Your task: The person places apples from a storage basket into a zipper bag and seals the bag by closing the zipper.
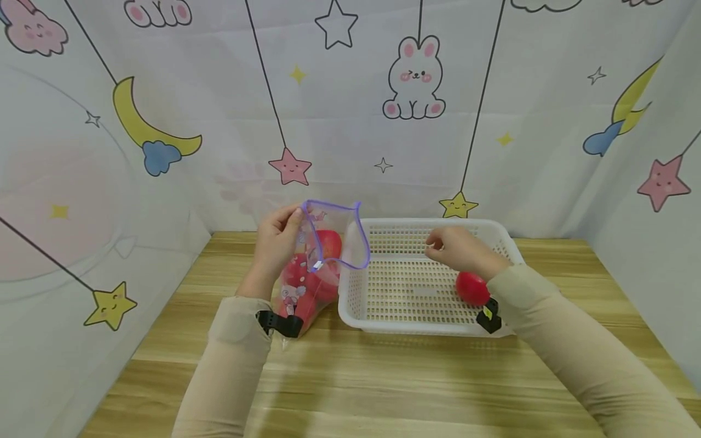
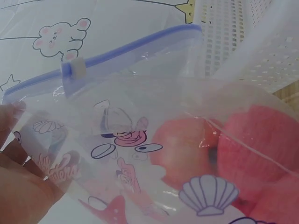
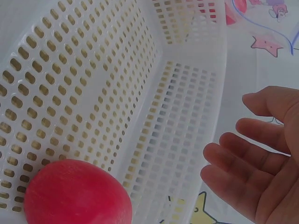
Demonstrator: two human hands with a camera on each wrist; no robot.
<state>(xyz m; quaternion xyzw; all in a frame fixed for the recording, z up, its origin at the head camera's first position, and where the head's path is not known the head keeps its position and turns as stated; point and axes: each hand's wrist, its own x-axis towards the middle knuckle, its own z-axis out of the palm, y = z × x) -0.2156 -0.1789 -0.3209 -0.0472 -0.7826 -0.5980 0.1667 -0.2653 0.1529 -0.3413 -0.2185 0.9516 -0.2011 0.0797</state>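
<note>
My left hand [image 1: 277,237] pinches the rim of a clear zip bag [image 2: 117,168] printed with shells and cartoon figures. The bag's purple zip edge gapes open, with a white slider [image 2: 77,68] on it. Several red apples [image 2: 259,140] fill its lower part, and it stands against the left side of a white plastic basket [image 1: 427,328]. Over the basket's right half hovers my right hand [image 1: 462,249], holding nothing; its fingers are loosely bent in the right wrist view. One smooth red fruit [image 3: 77,196] lies in the basket beneath that wrist.
The wooden table [image 1: 361,389] extends in front of the basket and bag. A white cloth [image 1: 350,134] printed with stars, moons and rabbits hangs behind the table and along both sides. Each wrist wears a black strap [image 1: 280,323].
</note>
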